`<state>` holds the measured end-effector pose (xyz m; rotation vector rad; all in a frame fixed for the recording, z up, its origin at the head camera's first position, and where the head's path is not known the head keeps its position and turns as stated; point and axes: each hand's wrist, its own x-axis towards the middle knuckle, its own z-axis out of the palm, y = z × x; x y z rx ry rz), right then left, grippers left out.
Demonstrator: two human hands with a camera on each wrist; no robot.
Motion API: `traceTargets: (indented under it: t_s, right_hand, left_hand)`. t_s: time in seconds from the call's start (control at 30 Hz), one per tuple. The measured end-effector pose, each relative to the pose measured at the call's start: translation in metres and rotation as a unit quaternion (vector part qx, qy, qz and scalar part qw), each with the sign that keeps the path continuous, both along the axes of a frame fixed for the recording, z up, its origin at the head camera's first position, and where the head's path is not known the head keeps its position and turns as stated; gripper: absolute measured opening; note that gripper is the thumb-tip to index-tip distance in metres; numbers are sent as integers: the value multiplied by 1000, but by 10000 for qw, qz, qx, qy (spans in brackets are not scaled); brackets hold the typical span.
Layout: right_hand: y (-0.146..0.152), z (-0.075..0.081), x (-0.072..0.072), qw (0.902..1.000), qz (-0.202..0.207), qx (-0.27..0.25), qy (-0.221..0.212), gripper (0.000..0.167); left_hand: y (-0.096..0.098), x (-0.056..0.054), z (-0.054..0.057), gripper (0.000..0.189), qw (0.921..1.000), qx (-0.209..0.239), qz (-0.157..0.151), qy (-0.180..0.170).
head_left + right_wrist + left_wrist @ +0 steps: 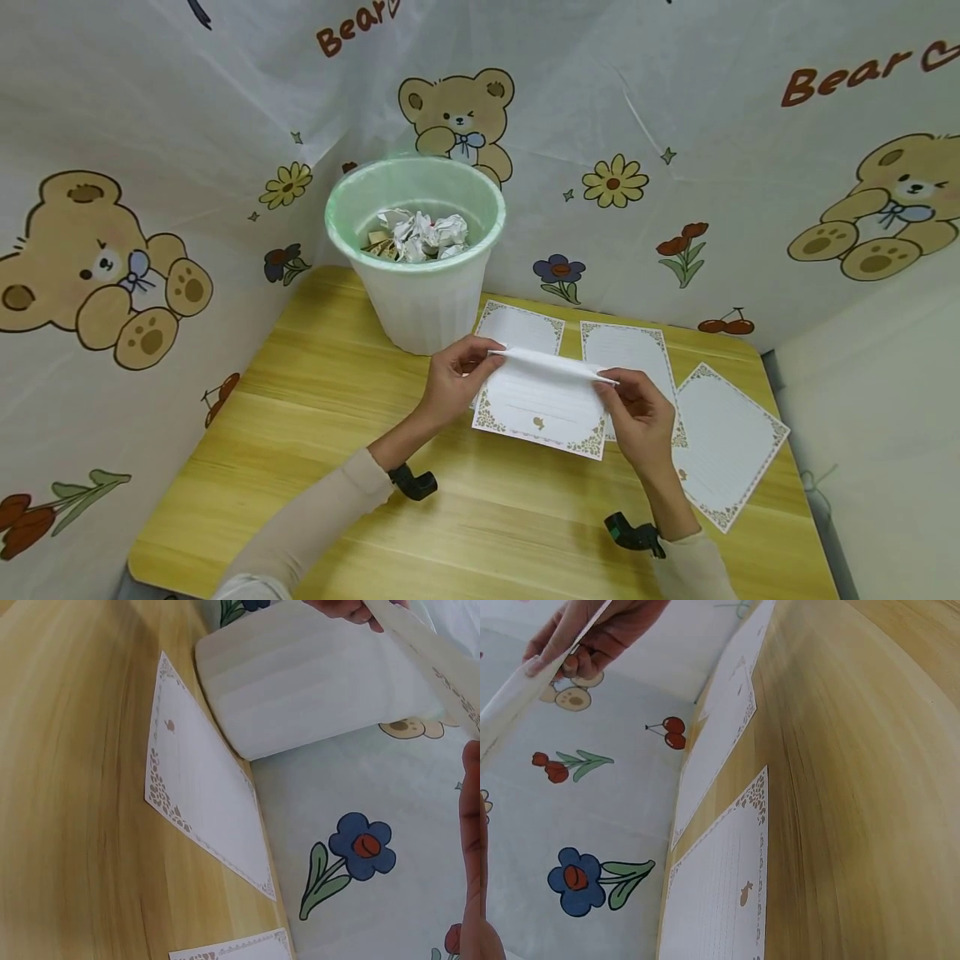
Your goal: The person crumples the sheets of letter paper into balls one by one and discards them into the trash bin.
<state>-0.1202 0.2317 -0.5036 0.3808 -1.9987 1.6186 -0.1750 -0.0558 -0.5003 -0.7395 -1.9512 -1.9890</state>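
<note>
Both hands hold up a sheet of letter paper with a gold floral border, its upper part folded over into a crease. My left hand pinches the left end of the fold between thumb and fingers. At the other end, my right hand pinches the fold the same way. In the left wrist view the raised paper is seen edge-on, with the right hand at its far end. The right wrist view shows the paper tilted above the table.
Three more bordered sheets lie on the wooden table: one behind the held paper, one right of it, and one turned askew at far right. A pale green bin with crumpled paper stands at the back. Bear-printed cloth surrounds the table.
</note>
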Motion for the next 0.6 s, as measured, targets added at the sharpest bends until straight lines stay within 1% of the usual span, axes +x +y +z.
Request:
traceTargets:
  t_s: [0.1, 0.2, 0.43, 0.53, 0.6]
  right_hand:
    - [1, -2, -1, 9999, -4, -53, 113, 22]
    - [1, 0, -2, 9998, 3, 23, 178, 22]
    - [-4, 10, -3, 9991, -121, 369, 161, 22]
    - [-7, 13, -4, 9979, -75, 609, 200, 22]
    - [-8, 13, -6, 9968, -51, 737, 296, 23]
  left_hand:
    - [-1, -1, 0, 10, 9999, -113, 33, 30]
    - [-2, -2, 0, 8, 9999, -156, 16, 71]
    - [-1, -2, -2, 8, 9998, -178, -65, 84]
    - [0, 0, -4, 7, 9997, -169, -51, 165]
    - [1, 0, -3, 7, 9996, -152, -55, 225]
